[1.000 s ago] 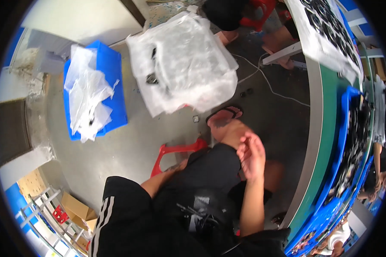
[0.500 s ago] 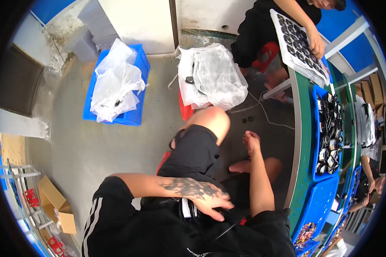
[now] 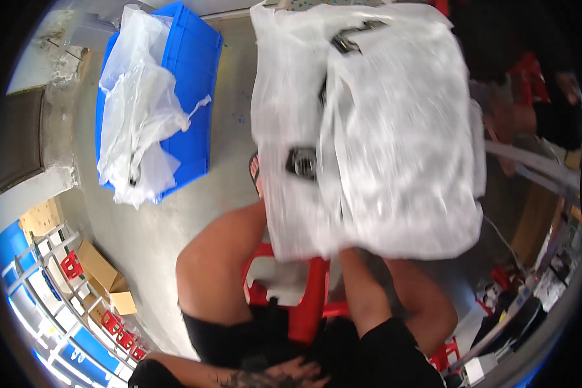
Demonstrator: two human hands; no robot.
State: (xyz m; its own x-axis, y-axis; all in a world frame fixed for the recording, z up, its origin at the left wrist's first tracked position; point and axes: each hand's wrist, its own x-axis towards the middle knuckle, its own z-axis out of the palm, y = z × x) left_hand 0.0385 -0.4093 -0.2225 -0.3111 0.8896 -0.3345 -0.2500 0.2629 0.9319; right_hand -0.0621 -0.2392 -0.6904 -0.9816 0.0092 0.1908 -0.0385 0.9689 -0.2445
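A stack wrapped in translucent white plastic (image 3: pixel 401 142) fills the upper middle of the head view. On its left part lies a black watch-like piece (image 3: pixel 302 161), and another dark piece with a strap-like end (image 3: pixel 348 43) is farther back. My right forearm reaches up to the near edge of the stack. The right hand itself is hidden at or beneath that edge, so its grip does not show. My left hand (image 3: pixel 291 375), tattooed on the back, is low by my dark clothing at the bottom edge, fingers loosely stretched and holding nothing visible.
A blue crate (image 3: pixel 197 97) with crumpled clear plastic bags (image 3: pixel 139 110) over it stands at the left. Red plastic stool parts (image 3: pixel 310 291) show between my legs. Open cardboard boxes (image 3: pixel 103 271) and a metal rack (image 3: pixel 39 265) are at lower left. Another person's leg (image 3: pixel 517 119) is at right.
The wrapped stack now appears much larger and closer. My right forearm has come up to its near edge, and my left hand is lower in view. The green bench has left view.
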